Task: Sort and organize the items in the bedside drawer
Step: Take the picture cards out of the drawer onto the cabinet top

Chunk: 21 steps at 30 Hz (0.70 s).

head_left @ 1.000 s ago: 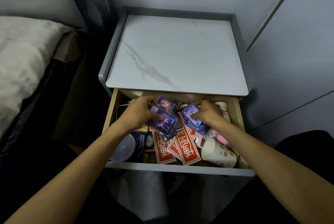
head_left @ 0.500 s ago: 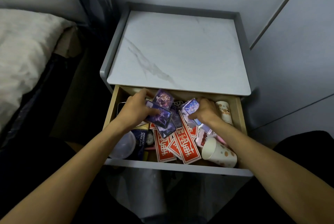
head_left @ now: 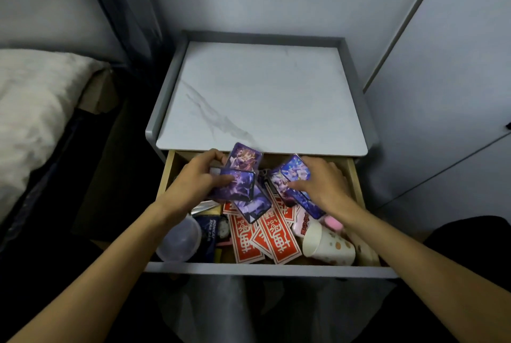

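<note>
Left hand (head_left: 196, 182), over the rear left of the open drawer (head_left: 271, 269): its fingers are curled round a loose fan of purple cards (head_left: 235, 185), thumb lying across the face of the top one. One card of the fan sticks up past the fingertips and overlaps the front edge of the counter (head_left: 262, 99), whose top is white and marbled. Right hand (head_left: 320, 185), over the rear right of the drawer: it pinches a second bunch, the shiny cards (head_left: 293, 176), between thumb and curled fingers, with the bunch slanting down toward the drawer's middle. The two bunches sit near each other but apart.

Drawer contents, front part — red strips (head_left: 276, 237) printed with white characters lie overlapped in the centre, partly under the left hand's cards. A spotted paper cup (head_left: 329, 245) lies on its side at the right, mouth toward the strips, with a pink object (head_left: 333, 223) just behind it. At the left a clear round lid (head_left: 179, 240) rests against a dark blue box (head_left: 210, 232). A bed (head_left: 33, 110) with pale bedding stands to the left of the counter.
</note>
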Each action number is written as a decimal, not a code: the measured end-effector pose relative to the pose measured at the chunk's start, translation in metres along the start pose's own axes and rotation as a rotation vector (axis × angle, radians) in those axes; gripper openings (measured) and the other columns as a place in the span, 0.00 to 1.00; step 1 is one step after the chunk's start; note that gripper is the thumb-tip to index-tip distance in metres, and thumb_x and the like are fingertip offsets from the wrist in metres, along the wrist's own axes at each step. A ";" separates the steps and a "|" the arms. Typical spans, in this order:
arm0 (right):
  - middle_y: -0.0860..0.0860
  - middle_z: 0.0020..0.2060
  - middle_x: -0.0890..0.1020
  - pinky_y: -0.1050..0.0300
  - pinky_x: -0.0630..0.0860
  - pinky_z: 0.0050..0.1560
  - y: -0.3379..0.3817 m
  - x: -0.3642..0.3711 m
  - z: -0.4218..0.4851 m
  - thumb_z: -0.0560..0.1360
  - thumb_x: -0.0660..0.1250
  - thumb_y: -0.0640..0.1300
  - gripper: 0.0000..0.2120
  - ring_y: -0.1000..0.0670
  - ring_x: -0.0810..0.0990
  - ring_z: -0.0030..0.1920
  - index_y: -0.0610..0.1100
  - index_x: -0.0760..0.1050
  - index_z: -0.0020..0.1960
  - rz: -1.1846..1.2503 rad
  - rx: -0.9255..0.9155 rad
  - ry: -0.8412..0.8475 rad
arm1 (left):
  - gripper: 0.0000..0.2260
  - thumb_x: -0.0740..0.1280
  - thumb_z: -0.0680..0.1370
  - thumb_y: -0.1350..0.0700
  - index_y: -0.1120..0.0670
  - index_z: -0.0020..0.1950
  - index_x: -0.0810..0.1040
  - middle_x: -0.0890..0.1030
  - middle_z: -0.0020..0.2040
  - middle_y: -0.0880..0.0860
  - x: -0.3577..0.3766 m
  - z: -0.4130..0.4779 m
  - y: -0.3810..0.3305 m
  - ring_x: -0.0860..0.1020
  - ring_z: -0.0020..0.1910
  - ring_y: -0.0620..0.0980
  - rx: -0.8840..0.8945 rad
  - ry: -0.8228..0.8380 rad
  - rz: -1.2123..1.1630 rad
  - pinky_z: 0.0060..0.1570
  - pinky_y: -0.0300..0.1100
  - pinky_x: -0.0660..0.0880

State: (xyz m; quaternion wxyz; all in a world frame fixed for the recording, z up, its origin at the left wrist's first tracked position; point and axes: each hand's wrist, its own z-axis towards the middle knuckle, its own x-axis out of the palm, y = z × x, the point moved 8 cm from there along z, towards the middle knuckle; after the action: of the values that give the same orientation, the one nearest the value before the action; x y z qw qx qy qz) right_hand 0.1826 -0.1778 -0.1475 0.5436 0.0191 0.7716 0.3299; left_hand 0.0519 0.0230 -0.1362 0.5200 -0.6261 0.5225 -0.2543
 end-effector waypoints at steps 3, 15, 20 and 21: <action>0.53 0.44 0.84 0.59 0.75 0.40 0.013 -0.020 0.001 0.70 0.77 0.48 0.13 0.54 0.81 0.41 0.48 0.78 0.51 0.118 -0.045 0.029 | 0.08 0.69 0.76 0.65 0.60 0.53 0.74 0.84 0.45 0.58 -0.011 -0.002 -0.016 0.84 0.40 0.53 0.000 -0.080 -0.174 0.30 0.41 0.79; 0.44 0.62 0.78 0.59 0.80 0.47 0.045 -0.040 0.144 0.71 0.76 0.39 0.28 0.48 0.81 0.52 0.41 0.69 0.68 0.602 0.091 0.072 | 0.09 0.65 0.78 0.66 0.58 0.57 0.73 0.80 0.52 0.60 -0.079 0.128 -0.038 0.80 0.39 0.51 -0.083 -0.340 -0.108 0.34 0.40 0.79; 0.44 0.72 0.67 0.51 0.66 0.67 0.044 -0.031 0.145 0.72 0.74 0.46 0.37 0.43 0.64 0.71 0.44 0.61 0.76 0.121 -0.067 -0.137 | 0.27 0.70 0.77 0.55 0.56 0.74 0.66 0.73 0.67 0.61 -0.091 0.142 -0.039 0.73 0.64 0.60 0.022 -0.442 0.515 0.63 0.51 0.72; 0.45 0.73 0.65 0.51 0.63 0.69 0.048 -0.027 0.140 0.74 0.72 0.47 0.35 0.43 0.61 0.72 0.45 0.60 0.76 0.075 -0.131 -0.139 | 0.28 0.70 0.77 0.54 0.56 0.75 0.65 0.70 0.70 0.62 -0.088 0.138 -0.042 0.69 0.69 0.62 0.049 -0.441 0.612 0.67 0.54 0.68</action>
State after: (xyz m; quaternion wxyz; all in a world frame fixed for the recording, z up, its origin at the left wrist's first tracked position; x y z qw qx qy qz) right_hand 0.2972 -0.0822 -0.1265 0.5833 0.0351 0.7074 0.3977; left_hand 0.1589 0.1534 -0.1240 0.6868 -0.4680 0.5546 0.0412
